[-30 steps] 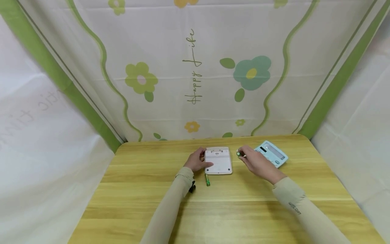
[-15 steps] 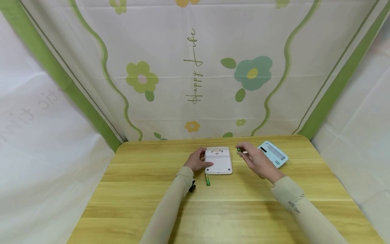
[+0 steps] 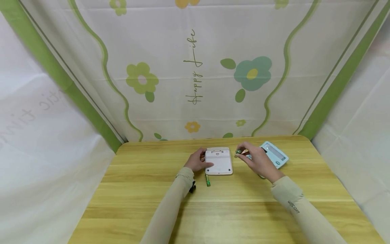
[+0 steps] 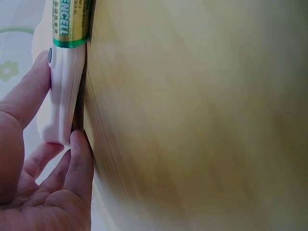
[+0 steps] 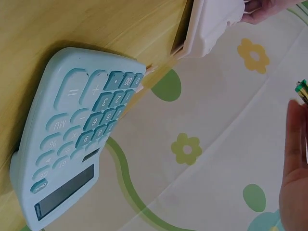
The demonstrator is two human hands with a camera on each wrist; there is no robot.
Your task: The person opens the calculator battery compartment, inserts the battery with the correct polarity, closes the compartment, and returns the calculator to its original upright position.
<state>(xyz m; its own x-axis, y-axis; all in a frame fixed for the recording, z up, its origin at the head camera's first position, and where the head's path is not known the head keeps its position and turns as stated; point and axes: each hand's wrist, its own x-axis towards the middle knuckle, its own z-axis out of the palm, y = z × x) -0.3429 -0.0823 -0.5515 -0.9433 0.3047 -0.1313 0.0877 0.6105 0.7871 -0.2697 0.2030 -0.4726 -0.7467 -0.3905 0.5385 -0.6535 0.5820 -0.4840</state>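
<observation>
A pale pink, flat device [image 3: 220, 162] lies back side up on the table, with small dark feet and a notch near its far edge. My left hand [image 3: 196, 160] grips its left side, the thumb on top and the fingers at the edge and underneath, as the left wrist view shows. To the right of the device, my right hand [image 3: 256, 161] pinches a green battery [image 3: 238, 151] above the table. The battery's green and gold end [image 5: 302, 89] shows at the right wrist view's edge. A second green battery [image 3: 208, 180] lies by the device's near left corner.
A light blue calculator [image 3: 275, 156] lies keys up behind my right hand, partly covered by it. The wooden table [image 3: 146, 203] ends at a white flowered cloth [image 3: 170, 112], which also hangs on both sides.
My right hand has shifted slightly, and its fingers have turned the battery, which faced end-on a second ago. My left hand and the device have stayed in place.
</observation>
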